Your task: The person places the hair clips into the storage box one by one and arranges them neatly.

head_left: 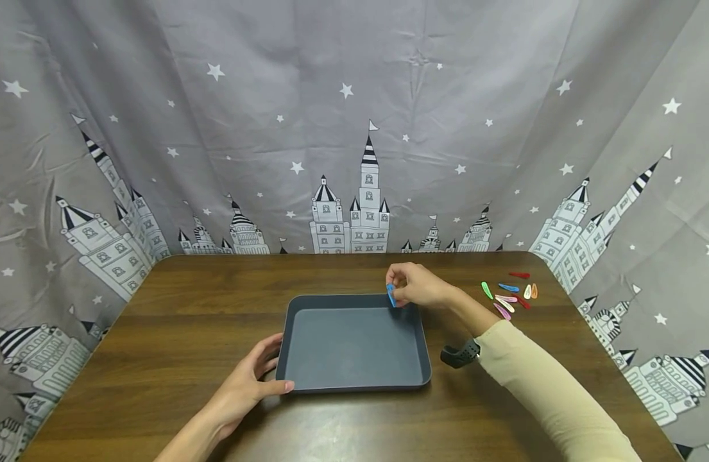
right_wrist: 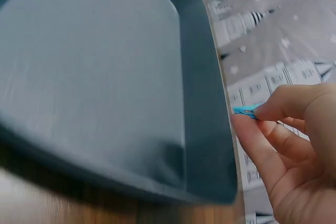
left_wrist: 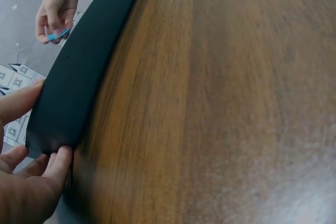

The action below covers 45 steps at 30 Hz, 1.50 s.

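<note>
A blue hair clip (head_left: 391, 295) is pinched between the thumb and fingers of my right hand (head_left: 419, 285), over the far right corner of a grey rectangular tray (head_left: 357, 350). In the right wrist view the clip (right_wrist: 245, 110) shows between thumb and fingertip, beside the tray wall (right_wrist: 202, 77). My left hand (head_left: 244, 385) grips the tray's near left corner, its thumb at the front edge. The left wrist view shows fingers of this hand (left_wrist: 31, 182) on the dark outer wall (left_wrist: 84, 61) of the tray. Nothing lies inside the tray.
On the table's right side lie several loose hair clips, among them a green one (head_left: 487, 290), a blue one (head_left: 509, 287) and a red one (head_left: 519, 275). A grey curtain (head_left: 250, 128) with castles and stars hangs behind the wooden table (head_left: 175, 333).
</note>
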Available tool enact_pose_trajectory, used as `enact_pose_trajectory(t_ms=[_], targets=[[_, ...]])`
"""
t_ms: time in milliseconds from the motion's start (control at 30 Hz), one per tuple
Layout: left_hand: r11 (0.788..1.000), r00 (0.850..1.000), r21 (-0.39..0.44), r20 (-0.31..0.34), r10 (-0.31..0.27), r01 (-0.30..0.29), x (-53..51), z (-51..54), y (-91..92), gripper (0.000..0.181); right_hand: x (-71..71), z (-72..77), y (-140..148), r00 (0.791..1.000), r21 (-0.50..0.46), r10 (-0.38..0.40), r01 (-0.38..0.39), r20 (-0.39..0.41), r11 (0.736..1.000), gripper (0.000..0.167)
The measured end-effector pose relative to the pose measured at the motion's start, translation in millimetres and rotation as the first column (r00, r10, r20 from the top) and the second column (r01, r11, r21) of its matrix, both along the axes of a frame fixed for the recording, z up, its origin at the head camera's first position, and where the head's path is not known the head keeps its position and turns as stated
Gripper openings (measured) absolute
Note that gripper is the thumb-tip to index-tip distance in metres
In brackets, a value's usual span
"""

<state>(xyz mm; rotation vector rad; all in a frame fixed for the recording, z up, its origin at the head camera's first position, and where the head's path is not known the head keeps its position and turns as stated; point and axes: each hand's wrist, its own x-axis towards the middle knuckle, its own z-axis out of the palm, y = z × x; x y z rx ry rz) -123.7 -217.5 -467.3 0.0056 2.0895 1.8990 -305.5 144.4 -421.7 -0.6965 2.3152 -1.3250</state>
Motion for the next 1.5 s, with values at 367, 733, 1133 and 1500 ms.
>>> enact_pose_trajectory(t_ms=[367, 733, 1133, 1500], targets=[[1.0, 1.0, -0.002, -0.008, 0.006, -0.006, -2.5, 1.2, -1.3, 0.093, 1.4, -1.1, -48, 0.998, -0.051, 0.038, -0.035, 0.048, 0.998, 0.014], [1.0, 1.0, 0.013, 0.007, 0.016, -0.016, -1.9, 0.0, -0.1, 0.091, 7.3, -12.0, -97, 0.989, -0.033, 0.136, -0.134, 0.055, 0.99, 0.012], [1.0, 1.0, 0.026, 0.011, 0.003, -0.003, -0.2, -0.8, 0.4, 0.09, 14.6, -29.0, -135, 0.984, -0.072, 0.151, -0.145, 0.093, 0.987, 0.011], [0.999, 1.0, 0.033, 0.004, -0.015, 0.015, -0.8, -1.6, -0.9, 0.09, 18.1, -35.3, -158, 0.986, 0.016, 0.164, -0.165, 0.036, 0.986, 0.013]])
